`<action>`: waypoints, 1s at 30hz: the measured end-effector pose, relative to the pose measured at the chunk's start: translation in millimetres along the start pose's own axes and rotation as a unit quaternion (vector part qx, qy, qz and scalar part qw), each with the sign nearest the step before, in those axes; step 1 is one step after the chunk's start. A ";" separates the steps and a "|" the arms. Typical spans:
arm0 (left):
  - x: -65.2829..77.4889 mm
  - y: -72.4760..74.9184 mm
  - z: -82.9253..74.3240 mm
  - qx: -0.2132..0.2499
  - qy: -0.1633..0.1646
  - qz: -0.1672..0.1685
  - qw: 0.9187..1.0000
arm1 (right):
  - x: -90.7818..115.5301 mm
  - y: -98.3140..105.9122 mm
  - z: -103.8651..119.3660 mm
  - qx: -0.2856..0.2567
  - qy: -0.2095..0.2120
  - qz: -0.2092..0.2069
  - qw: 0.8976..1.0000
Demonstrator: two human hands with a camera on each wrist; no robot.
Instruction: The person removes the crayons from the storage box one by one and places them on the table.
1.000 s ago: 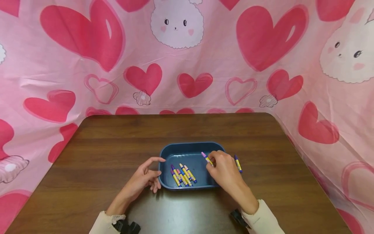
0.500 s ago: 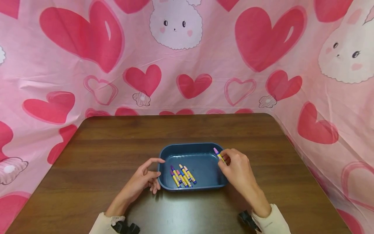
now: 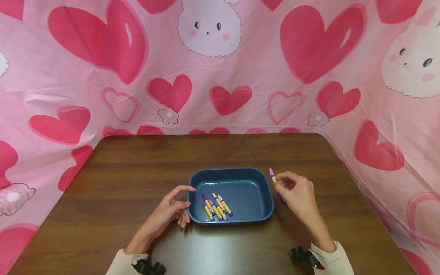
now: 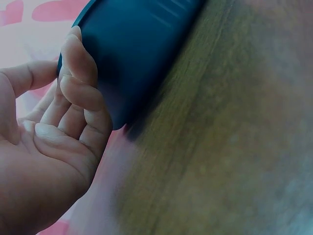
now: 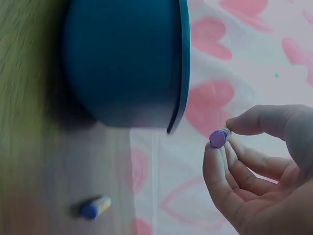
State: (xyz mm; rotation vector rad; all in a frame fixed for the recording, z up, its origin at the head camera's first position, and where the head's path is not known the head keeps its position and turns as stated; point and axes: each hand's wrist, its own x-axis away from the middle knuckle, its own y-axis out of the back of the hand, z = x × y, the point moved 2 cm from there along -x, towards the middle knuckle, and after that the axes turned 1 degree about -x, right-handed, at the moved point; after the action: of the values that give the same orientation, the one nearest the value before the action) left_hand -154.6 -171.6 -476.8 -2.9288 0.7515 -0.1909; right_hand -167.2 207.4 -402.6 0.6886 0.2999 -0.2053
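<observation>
In the head view, a dark blue tray (image 3: 231, 223) with rounded corners sits on the wooden table. Several yellow-wrapped crayons (image 3: 215, 207) lie together in its left half. My left hand (image 3: 168, 212) holds the tray's left end, index finger over the rim and thumb against the edge; the left wrist view shows the tray's outer wall (image 4: 132, 54) beside these fingers. Just past the tray's right end, my right hand (image 3: 300, 194) pinches a lilac-tipped crayon (image 3: 272, 174) above the table. The right wrist view shows this crayon's lilac end (image 5: 217, 138) between thumb and fingertips.
Another crayon (image 5: 96, 207) with a dark blue end lies on the table to the right of the tray; my right hand mostly covers it in the head view. A pink heart-patterned cloth (image 3: 227, 76) hangs behind and around the wooden table (image 3: 144, 160).
My right hand has carried the lilac-tipped crayon rightward from above the tray to beyond its right rim. The left hand stays at the tray's left end, and the crayons inside lie as before.
</observation>
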 end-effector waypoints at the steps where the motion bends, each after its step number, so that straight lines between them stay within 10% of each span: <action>1: -0.3 -0.4 0.0 0.000 0.001 0.000 1.000 | -0.2 2.7 -4.2 0.004 -0.009 0.000 1.000; 11: -0.7 -1.0 -0.9 -0.002 0.003 -0.005 1.000 | 1.3 13.7 -37.6 0.025 -0.085 0.030 0.996; 19: -0.1 -1.1 -0.3 -0.005 -0.003 -0.009 1.000 | -1.4 10.7 -60.3 -0.081 -0.166 0.085 0.979; 30: -0.6 -2.4 -1.1 -0.012 0.002 -0.020 1.000 | -0.4 4.1 -78.7 -0.051 -0.188 0.114 0.974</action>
State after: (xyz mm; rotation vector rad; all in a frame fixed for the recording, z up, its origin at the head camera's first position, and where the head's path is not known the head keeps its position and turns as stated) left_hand -154.1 -169.4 -475.5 -2.9692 0.7012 -0.1925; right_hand -182.4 261.8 -457.7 0.5629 -0.1317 -0.0967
